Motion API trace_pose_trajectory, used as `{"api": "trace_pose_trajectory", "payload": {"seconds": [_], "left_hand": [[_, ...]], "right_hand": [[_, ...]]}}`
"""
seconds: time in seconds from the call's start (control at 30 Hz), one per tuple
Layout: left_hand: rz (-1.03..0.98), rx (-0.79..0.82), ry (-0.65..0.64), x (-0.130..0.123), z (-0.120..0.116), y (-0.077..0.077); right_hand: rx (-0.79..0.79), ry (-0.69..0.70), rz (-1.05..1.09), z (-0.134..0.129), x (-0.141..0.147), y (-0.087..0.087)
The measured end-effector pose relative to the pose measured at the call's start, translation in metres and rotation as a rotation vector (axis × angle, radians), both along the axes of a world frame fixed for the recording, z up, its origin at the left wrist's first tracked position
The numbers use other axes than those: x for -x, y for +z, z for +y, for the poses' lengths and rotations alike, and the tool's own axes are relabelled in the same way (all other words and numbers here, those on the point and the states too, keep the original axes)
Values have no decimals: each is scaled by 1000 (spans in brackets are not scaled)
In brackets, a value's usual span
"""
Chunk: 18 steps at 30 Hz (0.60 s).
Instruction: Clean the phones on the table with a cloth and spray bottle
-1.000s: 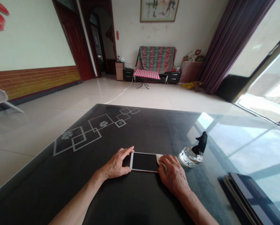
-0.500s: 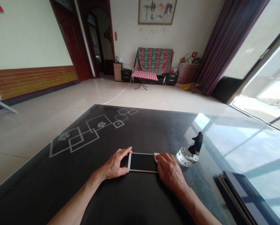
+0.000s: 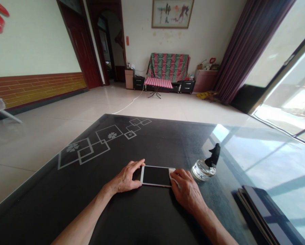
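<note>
A white-framed smartphone [image 3: 156,176] lies flat on the glossy dark table [image 3: 132,211], its black screen facing up and its long side running left to right. My left hand [image 3: 126,179] grips the phone's left end, thumb at the near corner and fingers at the far corner. Bunched under the curled fingers of my right hand [image 3: 186,188] is a small white cloth [image 3: 171,170], pressed against the screen's right end. That hand covers most of the cloth and the phone's right edge. Just beyond my right hand stands a clear spray bottle [image 3: 203,170] with a black trigger head.
A stack of dark flat items [image 3: 267,212], perhaps tablets or folders, lies at the right. Pale squares and flowers [image 3: 96,144] decorate the table's left side. Across the floor is a small table with a pink striped top [image 3: 158,82].
My right hand with the cloth has shifted slightly, and its knuckles sit a little lower. My left hand keeps its grip on the phone. The camera view has moved slightly.
</note>
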<state>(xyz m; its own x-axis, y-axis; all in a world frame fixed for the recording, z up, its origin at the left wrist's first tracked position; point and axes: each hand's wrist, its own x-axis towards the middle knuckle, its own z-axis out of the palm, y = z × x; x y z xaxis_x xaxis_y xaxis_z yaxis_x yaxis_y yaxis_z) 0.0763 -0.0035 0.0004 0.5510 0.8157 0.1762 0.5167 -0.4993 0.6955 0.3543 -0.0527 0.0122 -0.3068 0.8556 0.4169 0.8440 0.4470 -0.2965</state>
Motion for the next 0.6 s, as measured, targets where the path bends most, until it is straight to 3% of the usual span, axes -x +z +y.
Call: {"api": "trace_pose_trajectory", "payload": {"seconds": [0.27, 0.6], "left_hand": [[-3, -23, 5, 1, 0, -5], [14, 11, 17, 2, 0, -4]], "right_hand": [[55, 78, 75, -29, -2, 2], [-13, -14, 74, 7, 2, -4]]}}
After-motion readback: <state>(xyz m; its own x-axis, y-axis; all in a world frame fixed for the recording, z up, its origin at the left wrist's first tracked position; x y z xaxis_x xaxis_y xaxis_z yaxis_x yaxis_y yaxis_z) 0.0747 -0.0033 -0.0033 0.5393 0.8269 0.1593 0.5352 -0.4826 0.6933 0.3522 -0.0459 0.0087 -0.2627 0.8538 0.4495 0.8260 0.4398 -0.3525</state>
